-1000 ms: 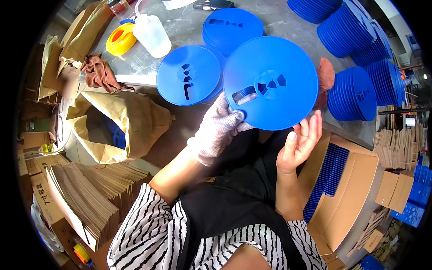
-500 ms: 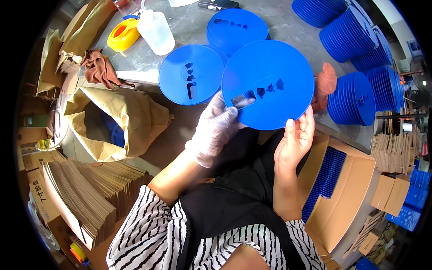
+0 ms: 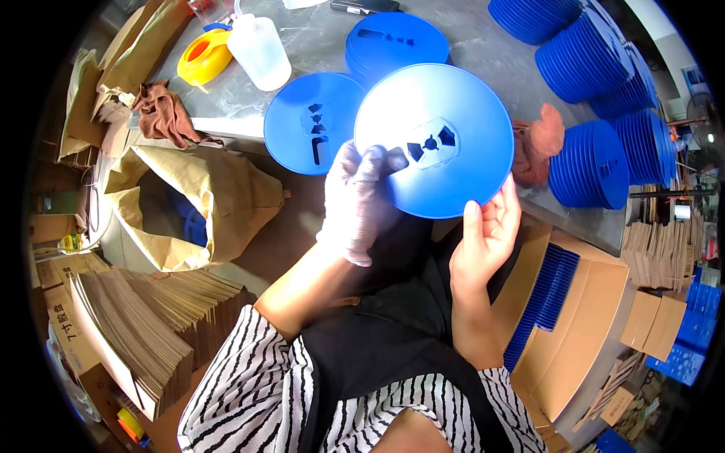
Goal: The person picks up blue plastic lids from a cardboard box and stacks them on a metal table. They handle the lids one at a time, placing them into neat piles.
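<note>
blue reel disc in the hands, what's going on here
A person holds up a blue reel disc by the edge of a grey table: the gloved left hand grips its left side, and the bare right hand holds its lower right rim. More blue discs lie on the table just beyond, with tall stacks to the right. Below those, an open cardboard box contains a row of blue discs.

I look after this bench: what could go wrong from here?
The held blue disc might slip: the bare right hand meets it only at the rim. The blue disc to its left seems to jut past the edge of the table, so the nearby left hand could knock it. The brown cloth, hanging partly over that edge, might slide off.
</note>
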`<action>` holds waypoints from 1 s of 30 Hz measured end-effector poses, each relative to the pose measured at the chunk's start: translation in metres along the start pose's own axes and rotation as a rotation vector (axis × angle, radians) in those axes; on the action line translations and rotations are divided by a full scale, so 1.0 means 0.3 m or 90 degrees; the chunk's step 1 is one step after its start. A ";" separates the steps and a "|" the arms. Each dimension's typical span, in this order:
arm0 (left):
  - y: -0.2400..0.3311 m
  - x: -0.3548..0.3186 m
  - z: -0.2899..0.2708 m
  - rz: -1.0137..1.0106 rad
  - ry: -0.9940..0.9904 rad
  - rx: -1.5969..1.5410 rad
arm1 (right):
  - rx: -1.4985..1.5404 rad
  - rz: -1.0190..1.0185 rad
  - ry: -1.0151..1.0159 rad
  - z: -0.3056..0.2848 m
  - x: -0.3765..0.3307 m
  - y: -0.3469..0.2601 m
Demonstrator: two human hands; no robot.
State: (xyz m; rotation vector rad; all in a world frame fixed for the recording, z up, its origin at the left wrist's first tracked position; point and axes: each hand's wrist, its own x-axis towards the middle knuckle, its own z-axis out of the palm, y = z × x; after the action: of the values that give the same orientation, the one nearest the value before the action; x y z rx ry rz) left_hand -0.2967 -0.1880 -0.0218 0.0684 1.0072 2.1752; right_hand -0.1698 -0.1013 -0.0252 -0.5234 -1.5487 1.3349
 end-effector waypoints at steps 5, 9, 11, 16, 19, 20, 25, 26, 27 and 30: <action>0.070 -0.021 -0.060 0.012 -0.101 0.090 | 0.092 0.078 -0.021 -0.003 0.050 0.031; 0.173 -0.051 -0.114 0.004 0.037 0.183 | -0.186 -0.017 -0.033 -0.043 0.099 0.065; 0.222 -0.048 -0.186 0.066 0.095 0.257 | -0.429 -0.186 -0.026 -0.074 0.151 0.071; 0.244 -0.022 -0.325 0.127 0.140 0.167 | -0.684 -0.220 -0.180 -0.152 0.176 0.134; 0.227 -0.010 -0.305 0.148 0.215 0.209 | -0.753 -0.238 -0.211 -0.148 0.157 0.145; 0.221 0.002 -0.317 0.162 0.219 0.243 | -0.750 -0.248 -0.214 -0.154 0.153 0.156; 0.192 0.028 -0.377 0.213 0.289 0.464 | -0.677 -0.323 -0.207 -0.172 0.139 0.155; 0.186 0.030 -0.367 0.238 0.313 0.524 | -0.656 -0.335 -0.210 -0.178 0.136 0.149; 0.189 0.034 -0.351 0.395 0.328 0.742 | -0.639 -0.347 -0.198 -0.179 0.132 0.141; 0.116 -0.055 -0.260 0.365 0.229 0.544 | -0.593 -0.376 -0.156 -0.159 0.114 0.135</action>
State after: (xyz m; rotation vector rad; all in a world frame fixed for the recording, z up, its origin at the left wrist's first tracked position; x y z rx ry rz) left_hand -0.3309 -0.2636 -0.0484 0.4163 2.2994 2.0917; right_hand -0.1535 -0.0377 -0.0532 -0.3981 -2.2753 0.1780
